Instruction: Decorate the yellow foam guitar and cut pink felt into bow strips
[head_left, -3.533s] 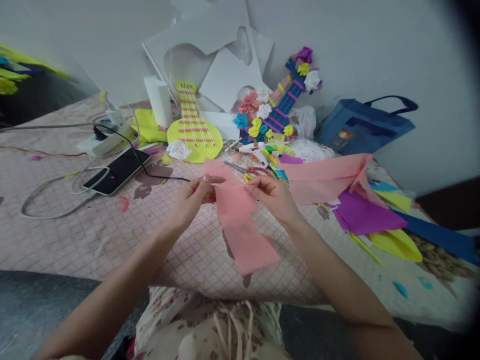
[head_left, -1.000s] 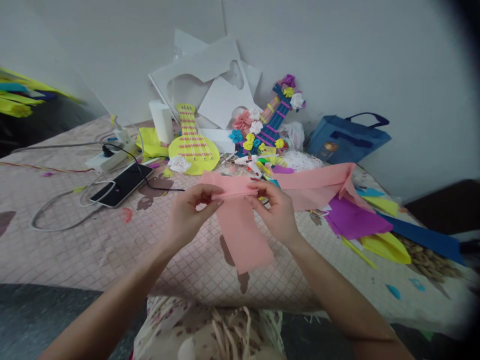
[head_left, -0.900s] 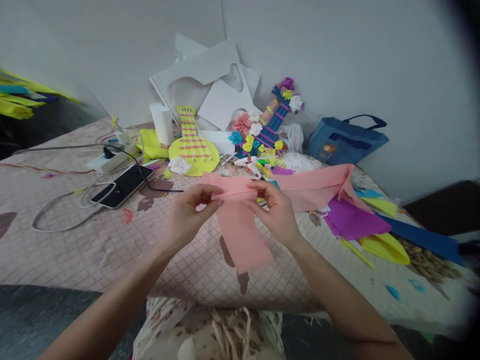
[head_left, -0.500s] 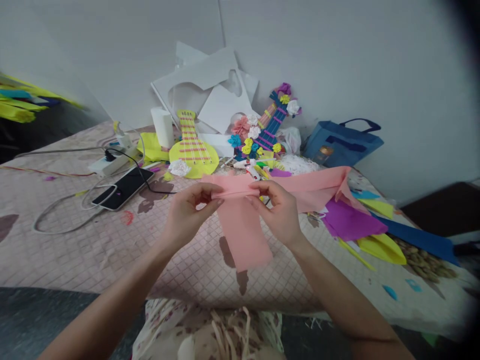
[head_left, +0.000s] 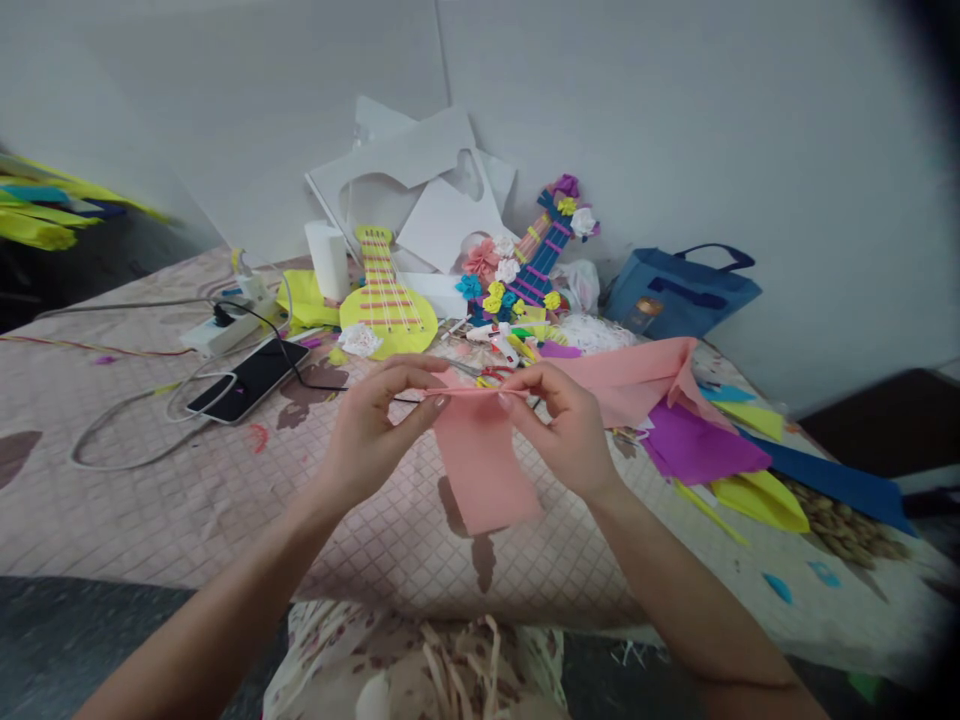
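Both my hands hold one strip of pink crepe paper above the quilted bed cover. My left hand pinches the folded top edge at its left end. My right hand pinches the same edge at its right end. The rest of the strip hangs down between my wrists. A larger pink sheet lies just behind my right hand.
Purple, yellow and blue paper lie at the right. Behind stand a yellow paper guitar, a flowered blue guitar, white boards and a blue bag. A phone, cables and a power strip lie left.
The strip's top edge has been folded over narrower and my fingertips have closed in on it. The hanging part looks shorter. The camera has tilted slightly, shifting the scene down.
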